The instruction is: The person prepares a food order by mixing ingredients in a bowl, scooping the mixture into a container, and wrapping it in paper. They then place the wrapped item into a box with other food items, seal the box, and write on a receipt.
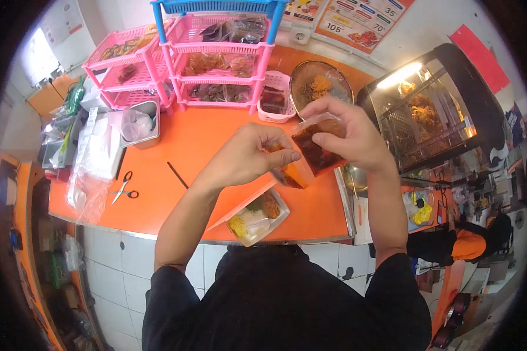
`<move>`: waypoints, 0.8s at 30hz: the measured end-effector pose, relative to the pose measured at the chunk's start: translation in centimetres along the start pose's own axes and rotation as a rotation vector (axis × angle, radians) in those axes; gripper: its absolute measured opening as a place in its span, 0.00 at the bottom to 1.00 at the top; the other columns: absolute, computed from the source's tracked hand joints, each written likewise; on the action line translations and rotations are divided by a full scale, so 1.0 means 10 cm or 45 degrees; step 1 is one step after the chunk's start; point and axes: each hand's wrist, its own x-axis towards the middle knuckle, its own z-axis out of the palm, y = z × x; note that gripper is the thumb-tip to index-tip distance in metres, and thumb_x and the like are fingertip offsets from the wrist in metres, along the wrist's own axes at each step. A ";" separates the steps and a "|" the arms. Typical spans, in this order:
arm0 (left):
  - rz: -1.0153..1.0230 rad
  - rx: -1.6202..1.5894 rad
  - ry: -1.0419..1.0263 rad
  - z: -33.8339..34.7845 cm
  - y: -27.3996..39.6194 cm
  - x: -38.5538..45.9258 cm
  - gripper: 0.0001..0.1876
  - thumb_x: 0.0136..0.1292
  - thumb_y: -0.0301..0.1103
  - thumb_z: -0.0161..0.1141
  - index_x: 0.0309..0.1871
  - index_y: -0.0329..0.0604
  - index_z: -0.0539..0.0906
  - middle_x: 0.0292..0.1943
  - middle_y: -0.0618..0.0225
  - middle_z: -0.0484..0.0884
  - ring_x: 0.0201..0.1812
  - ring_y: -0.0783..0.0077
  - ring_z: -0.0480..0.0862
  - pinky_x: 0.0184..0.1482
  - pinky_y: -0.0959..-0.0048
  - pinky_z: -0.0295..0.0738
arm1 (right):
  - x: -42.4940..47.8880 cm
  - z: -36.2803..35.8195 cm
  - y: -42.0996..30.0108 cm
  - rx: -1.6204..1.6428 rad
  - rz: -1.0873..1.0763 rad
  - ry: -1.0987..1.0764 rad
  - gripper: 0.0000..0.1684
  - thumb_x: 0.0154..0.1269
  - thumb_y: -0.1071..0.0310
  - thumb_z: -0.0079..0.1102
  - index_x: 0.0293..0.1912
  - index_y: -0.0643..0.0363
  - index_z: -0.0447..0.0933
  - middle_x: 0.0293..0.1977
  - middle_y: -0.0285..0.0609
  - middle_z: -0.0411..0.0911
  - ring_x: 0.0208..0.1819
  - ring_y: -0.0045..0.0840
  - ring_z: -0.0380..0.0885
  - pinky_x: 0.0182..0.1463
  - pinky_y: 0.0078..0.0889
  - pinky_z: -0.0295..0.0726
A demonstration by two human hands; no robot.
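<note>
My left hand (257, 155) pinches a clear plastic sachet of orange and dark sauce (290, 173) between thumb and fingers. In my right hand (351, 136) is another clear sachet (318, 151), filled with dark red sauce. The two sachets are side by side above the orange counter (145, 193). Below them, at the counter's front edge, sits an open paper meal box (270, 230). It contains white rice (251, 218), yellow food (237, 226), something green and a fried brown piece (271, 206). Its lid leans up on the left side.
Scissors (125, 188) and a thin black stick (177, 174) lie left. Behind stand pink tiered racks (219, 81), a small pink basket (276, 115) and a wire strainer (299, 83). A lit glass food warmer (426, 109) is right. Another person (467, 245) works at far right.
</note>
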 end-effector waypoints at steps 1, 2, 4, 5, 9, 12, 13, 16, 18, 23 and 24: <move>0.000 0.001 0.017 0.04 -0.03 -0.01 0.08 0.65 0.32 0.70 0.40 0.35 0.87 0.33 0.69 0.87 0.38 0.79 0.83 0.44 0.72 0.79 | -0.05 0.07 0.05 0.068 0.034 0.078 0.26 0.64 0.75 0.66 0.61 0.62 0.74 0.53 0.38 0.79 0.55 0.20 0.77 0.59 0.27 0.77; 0.001 0.002 0.037 0.07 -0.03 -0.02 0.07 0.67 0.31 0.69 0.38 0.35 0.87 0.31 0.70 0.86 0.36 0.82 0.81 0.41 0.73 0.78 | -0.09 0.13 0.07 0.135 0.066 0.153 0.26 0.65 0.74 0.66 0.62 0.62 0.73 0.52 0.37 0.79 0.55 0.19 0.77 0.59 0.25 0.77; -0.096 0.051 0.128 0.07 -0.02 -0.10 0.06 0.66 0.31 0.70 0.38 0.38 0.87 0.31 0.70 0.87 0.35 0.79 0.83 0.39 0.72 0.78 | -0.20 0.27 0.20 0.456 0.144 0.280 0.24 0.71 0.66 0.64 0.64 0.58 0.72 0.50 0.36 0.79 0.53 0.19 0.77 0.55 0.26 0.78; -0.137 0.074 0.175 0.07 0.00 -0.13 0.06 0.65 0.31 0.70 0.39 0.39 0.88 0.31 0.70 0.87 0.35 0.78 0.84 0.39 0.71 0.78 | -0.27 0.33 0.31 0.572 0.243 0.551 0.24 0.72 0.63 0.63 0.63 0.58 0.72 0.49 0.36 0.80 0.52 0.20 0.78 0.53 0.28 0.79; 0.531 1.116 0.394 0.24 0.01 -0.26 0.04 0.59 0.29 0.67 0.37 0.47 0.88 0.31 0.74 0.84 0.37 0.73 0.83 0.40 0.68 0.74 | -0.52 0.49 1.03 1.310 0.537 0.725 0.27 0.75 0.51 0.59 0.63 0.60 0.72 0.50 0.40 0.79 0.50 0.28 0.81 0.50 0.40 0.82; 0.788 1.769 0.223 0.41 0.00 -0.48 0.07 0.54 0.30 0.64 0.36 0.52 0.87 0.34 0.75 0.81 0.40 0.71 0.81 0.45 0.66 0.71 | -0.45 0.68 0.94 1.830 0.683 -0.149 0.27 0.75 0.52 0.59 0.62 0.62 0.73 0.49 0.41 0.80 0.50 0.29 0.82 0.52 0.42 0.83; 0.805 1.843 0.157 0.46 -0.03 -0.56 0.07 0.52 0.31 0.64 0.36 0.52 0.87 0.35 0.76 0.80 0.41 0.72 0.80 0.46 0.65 0.70 | -0.40 0.74 0.96 1.797 0.637 -0.161 0.28 0.75 0.52 0.59 0.62 0.62 0.72 0.49 0.42 0.80 0.49 0.30 0.83 0.52 0.42 0.84; 0.711 1.698 0.018 0.40 0.10 -0.76 0.08 0.49 0.35 0.66 0.35 0.50 0.87 0.37 0.74 0.80 0.45 0.69 0.80 0.47 0.64 0.69 | -0.38 0.87 0.79 1.450 0.519 -0.096 0.29 0.75 0.51 0.55 0.61 0.65 0.72 0.48 0.45 0.80 0.49 0.34 0.83 0.54 0.40 0.84; 0.724 1.457 -0.025 0.31 0.22 -0.86 0.10 0.49 0.36 0.68 0.36 0.47 0.88 0.41 0.70 0.81 0.47 0.67 0.80 0.48 0.62 0.70 | -0.42 0.90 0.78 1.391 0.356 -0.124 0.28 0.75 0.51 0.54 0.58 0.66 0.74 0.48 0.47 0.80 0.49 0.36 0.82 0.54 0.38 0.84; 0.672 0.766 0.303 -0.01 0.04 -0.66 0.15 0.53 0.37 0.72 0.43 0.43 0.89 0.56 0.56 0.80 0.52 0.58 0.79 0.53 0.56 0.72 | -0.35 0.78 0.84 1.542 -0.184 -0.437 0.21 0.73 0.57 0.55 0.40 0.69 0.80 0.47 0.50 0.81 0.47 0.36 0.81 0.50 0.35 0.82; 0.632 0.692 0.300 -0.03 -0.01 -0.63 0.15 0.54 0.39 0.73 0.42 0.42 0.88 0.53 0.55 0.81 0.49 0.57 0.79 0.51 0.56 0.72 | -0.31 0.71 0.65 1.206 -0.162 -0.389 0.21 0.70 0.56 0.56 0.33 0.67 0.79 0.42 0.49 0.80 0.43 0.35 0.81 0.48 0.35 0.80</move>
